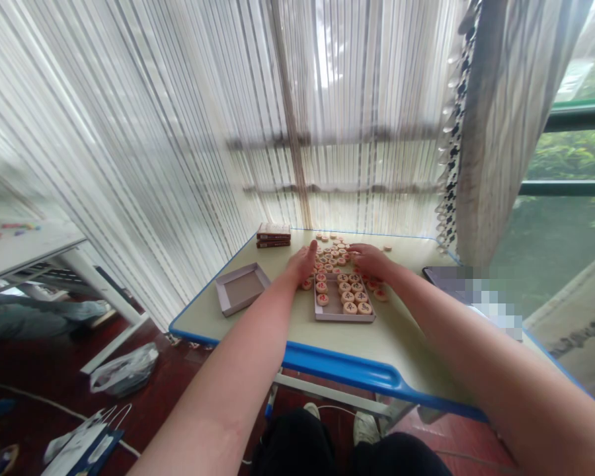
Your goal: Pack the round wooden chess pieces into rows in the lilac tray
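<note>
Many round wooden Chinese chess pieces point(334, 252) lie in a loose heap toward the back of the desk. My left hand point(303, 262) rests at the heap's left side, thumb raised and apart from the fingers, which are partly hidden. On the opposite side, my right hand point(371, 260) reaches over the pieces with its fingers stretched out; no piece shows in its grasp. Between my forearms sits a shallow box point(333, 318). Inside it, black-marked pieces point(348, 297) stand in two columns at the right, and red-marked pieces point(322, 299) form one column at the left.
An open box lid point(227, 308) lies to the left. Two stacked small boxes point(274, 239) stand at the back left. A dark flat object point(443, 281) is on the right. The desk point(258, 328) has a blue edge point(347, 367); a striped curtain point(367, 165) hangs behind it.
</note>
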{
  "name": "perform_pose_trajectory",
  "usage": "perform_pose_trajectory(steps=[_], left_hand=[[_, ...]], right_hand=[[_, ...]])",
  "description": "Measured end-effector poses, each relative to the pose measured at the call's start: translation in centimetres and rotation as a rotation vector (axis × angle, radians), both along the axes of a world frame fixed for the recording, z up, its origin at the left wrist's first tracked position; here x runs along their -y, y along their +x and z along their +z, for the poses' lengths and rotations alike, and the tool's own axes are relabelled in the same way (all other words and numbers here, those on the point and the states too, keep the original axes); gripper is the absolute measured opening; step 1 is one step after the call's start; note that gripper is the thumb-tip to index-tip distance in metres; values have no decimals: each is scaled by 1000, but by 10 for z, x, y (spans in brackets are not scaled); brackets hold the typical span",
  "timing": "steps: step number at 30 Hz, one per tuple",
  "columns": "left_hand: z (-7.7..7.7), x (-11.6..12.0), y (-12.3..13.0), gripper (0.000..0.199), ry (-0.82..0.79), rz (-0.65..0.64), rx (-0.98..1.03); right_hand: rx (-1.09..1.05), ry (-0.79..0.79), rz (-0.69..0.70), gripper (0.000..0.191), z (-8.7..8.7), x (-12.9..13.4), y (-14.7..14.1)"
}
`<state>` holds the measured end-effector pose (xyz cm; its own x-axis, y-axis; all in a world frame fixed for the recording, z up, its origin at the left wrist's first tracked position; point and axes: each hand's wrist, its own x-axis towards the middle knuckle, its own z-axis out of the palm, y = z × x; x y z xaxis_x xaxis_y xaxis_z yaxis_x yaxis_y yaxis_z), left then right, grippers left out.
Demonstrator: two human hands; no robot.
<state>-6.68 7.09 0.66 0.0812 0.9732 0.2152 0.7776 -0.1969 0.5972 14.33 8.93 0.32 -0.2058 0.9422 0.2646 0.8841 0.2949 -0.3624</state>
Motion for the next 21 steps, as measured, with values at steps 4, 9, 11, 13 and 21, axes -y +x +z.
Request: perform_pose_trajectory(steps=[4, 9, 11, 13, 21], left_hand=[[-6, -7, -1, 65, -16, -46, -43], [-14, -15, -2, 70, 30, -90, -59], [-16, -16, -3, 73, 34, -91, -52], [-16, -16, -3, 74, 35, -87, -47], [-12, -12, -2, 77, 38, -65, 43]], right_hand=[[90, -33, -40, 31, 5, -34, -15], [124, -72, -44, 25, 11, -51, -19], [122, -97, -59, 25, 12, -53, -17], [111, -79, -81, 27, 12, -54, -16], [-52, -125, -145, 37, 4, -58, -26]])
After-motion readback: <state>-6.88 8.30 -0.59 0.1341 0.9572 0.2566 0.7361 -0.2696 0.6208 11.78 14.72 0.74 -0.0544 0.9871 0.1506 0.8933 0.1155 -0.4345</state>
